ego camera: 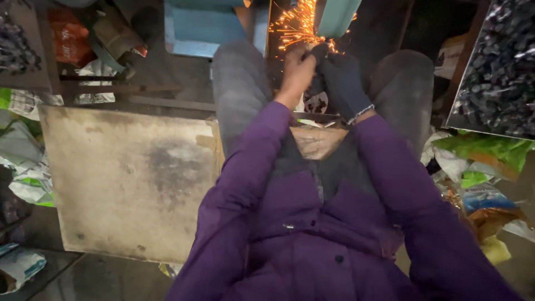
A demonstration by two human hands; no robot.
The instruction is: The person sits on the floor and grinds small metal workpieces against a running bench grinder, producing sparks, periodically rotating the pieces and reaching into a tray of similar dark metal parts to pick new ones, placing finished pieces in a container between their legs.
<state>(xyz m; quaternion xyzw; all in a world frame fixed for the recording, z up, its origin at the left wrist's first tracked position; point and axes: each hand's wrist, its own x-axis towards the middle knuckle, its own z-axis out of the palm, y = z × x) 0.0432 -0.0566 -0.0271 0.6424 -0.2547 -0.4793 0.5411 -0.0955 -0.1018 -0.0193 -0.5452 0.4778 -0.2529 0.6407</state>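
While sparks [295, 23] fly from the contact point at the top of the view, both hands press together there, just below the spray. Left hand [295, 69], bare, closed in a tight pinch around a small dark workpiece [319, 51], barely visible and too blurred to identify. Right hand [343, 83], in a dark glove with a thin bracelet [359, 114] at the wrist, curled shut against the same piece from the other side, touching the left hand. Just above the sparks, a pale teal machine housing [337, 15]; left of them, a blue metal block [203, 28]. Below the sparks, grey-trousered knees [239, 83] spread either side of the hands, with purple jacket sleeves [251, 167] running down toward the camera. Well down and left of the sparks, a stained flat board [128, 178] lying beside the left leg. Far right of the sparks, a tray of small dark metal parts [496, 72], with crumpled green and orange wrappers [485, 161] below it.
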